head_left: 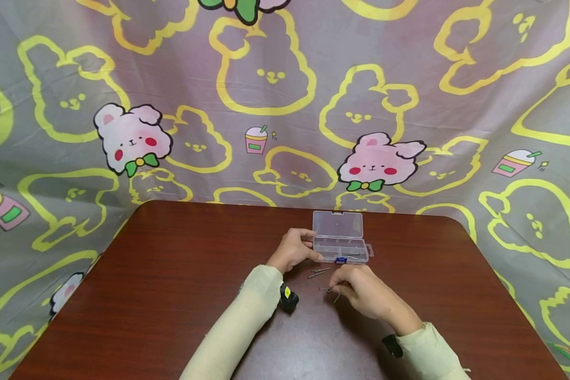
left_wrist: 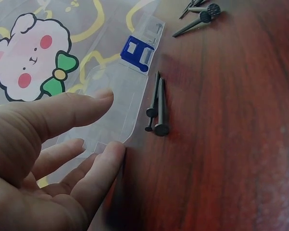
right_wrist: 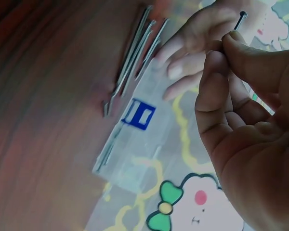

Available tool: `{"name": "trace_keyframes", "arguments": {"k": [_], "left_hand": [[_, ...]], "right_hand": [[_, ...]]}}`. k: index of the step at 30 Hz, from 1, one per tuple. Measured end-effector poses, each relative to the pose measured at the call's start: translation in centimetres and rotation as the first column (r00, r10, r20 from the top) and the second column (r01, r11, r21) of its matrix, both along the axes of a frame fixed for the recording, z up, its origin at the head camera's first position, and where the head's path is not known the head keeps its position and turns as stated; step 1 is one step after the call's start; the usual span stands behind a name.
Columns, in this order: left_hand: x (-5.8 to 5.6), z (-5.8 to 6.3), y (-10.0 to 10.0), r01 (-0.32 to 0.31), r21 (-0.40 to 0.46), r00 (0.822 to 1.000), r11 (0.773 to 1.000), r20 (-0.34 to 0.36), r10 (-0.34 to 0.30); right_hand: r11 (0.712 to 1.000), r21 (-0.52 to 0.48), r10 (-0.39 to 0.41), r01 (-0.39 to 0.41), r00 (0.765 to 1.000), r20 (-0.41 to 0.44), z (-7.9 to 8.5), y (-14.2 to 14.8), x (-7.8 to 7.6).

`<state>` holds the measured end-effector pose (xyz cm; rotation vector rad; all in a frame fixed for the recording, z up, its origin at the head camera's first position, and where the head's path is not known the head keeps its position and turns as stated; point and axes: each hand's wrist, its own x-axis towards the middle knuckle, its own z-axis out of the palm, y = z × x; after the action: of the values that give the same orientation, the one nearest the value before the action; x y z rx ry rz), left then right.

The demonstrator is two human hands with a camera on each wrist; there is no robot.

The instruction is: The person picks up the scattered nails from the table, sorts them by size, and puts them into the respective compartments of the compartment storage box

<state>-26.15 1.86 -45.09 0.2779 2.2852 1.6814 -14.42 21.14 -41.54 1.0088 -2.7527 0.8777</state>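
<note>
A clear plastic compartment box [head_left: 326, 257] sits on the table with its lid [head_left: 337, 224] tipped back. At its left end my left hand [head_left: 295, 248] holds the box, fingertips at the corner and side. In front of the box, my right hand [head_left: 364, 292] pinches a small nail [right_wrist: 240, 21] between thumb and fingertip, its head sticking out. Several nails [left_wrist: 162, 106] lie loose by the box's front edge, and more lie under the right hand. A few thin nails [head_left: 351, 256] are inside the right front compartment.
A blue latch [head_left: 341, 260] marks the box's front, and a clear hanging tab [head_left: 370, 250] juts out at its right end. The dark wood table [head_left: 195, 253] meets a patterned cloth [head_left: 190, 79] behind and at the sides. Black wrist cameras [head_left: 288, 298] are strapped over both sleeves.
</note>
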Motion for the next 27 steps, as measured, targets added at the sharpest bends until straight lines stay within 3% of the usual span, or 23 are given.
{"name": "trace_keyframes", "arguments": {"k": [7, 27], "left_hand": [[0.0, 0.1, -0.1, 0.012, 0.0, 1.0, 1.0, 0.001, -0.012], [0.1, 0.1, 0.0, 0.007, -0.038, 1.0, 0.999, 0.013, -0.006]], "right_hand": [[0.997, -0.004, -0.083, 0.083, 0.996, 0.038, 0.0, 1.3, -1.0], [0.969, -0.018, -0.245, 0.245, 0.969, 0.026, -0.6, 3.9, -3.4]]}}
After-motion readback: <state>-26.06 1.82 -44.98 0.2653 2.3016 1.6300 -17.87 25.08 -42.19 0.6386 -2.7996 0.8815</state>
